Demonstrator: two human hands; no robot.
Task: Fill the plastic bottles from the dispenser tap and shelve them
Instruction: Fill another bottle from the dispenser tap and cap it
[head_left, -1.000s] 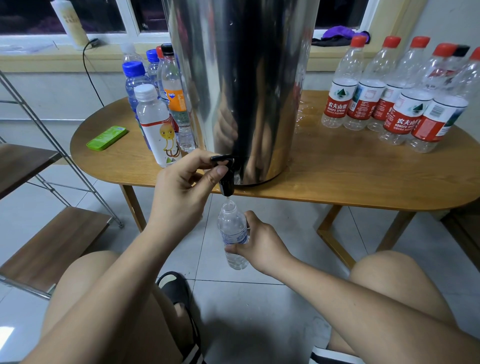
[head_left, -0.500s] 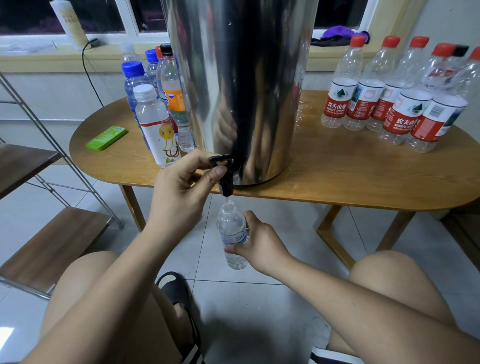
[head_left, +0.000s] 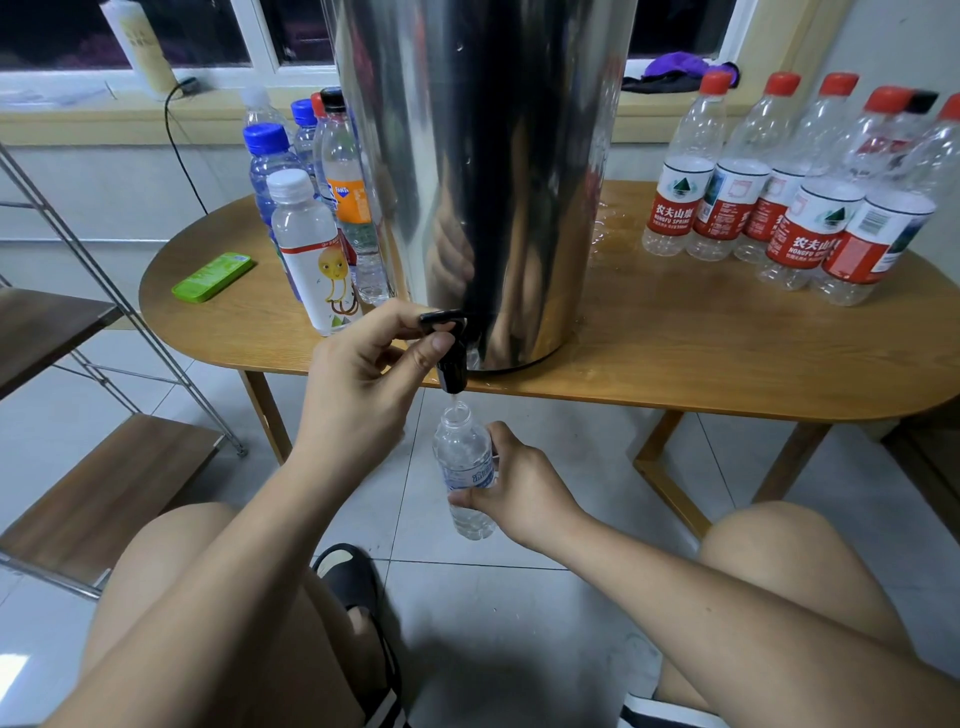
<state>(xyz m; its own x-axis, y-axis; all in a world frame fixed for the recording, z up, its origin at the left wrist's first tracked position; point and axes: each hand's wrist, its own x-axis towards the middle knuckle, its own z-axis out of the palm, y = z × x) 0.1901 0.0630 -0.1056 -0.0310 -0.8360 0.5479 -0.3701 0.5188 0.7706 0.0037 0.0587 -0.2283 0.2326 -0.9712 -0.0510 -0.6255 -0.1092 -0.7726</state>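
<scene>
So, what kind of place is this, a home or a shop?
Probably a room in a home: a wooden table under a window, a tiled floor and a shelf rack.

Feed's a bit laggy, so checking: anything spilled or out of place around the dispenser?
Yes: water lies pooled on the table right of the dispenser, toward the red-capped bottles. Nothing else looks odd.

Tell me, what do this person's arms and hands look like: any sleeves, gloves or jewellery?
Both arms are bare for as far as the head view shows them, with no sleeves, gloves or wraps. The left hand and the right hand show no ring, and neither wrist shows a watch or bracelet. The one nail plainly in view, on the left thumb, looks short and unpainted. No tattoos or markings can be seen.
</scene>
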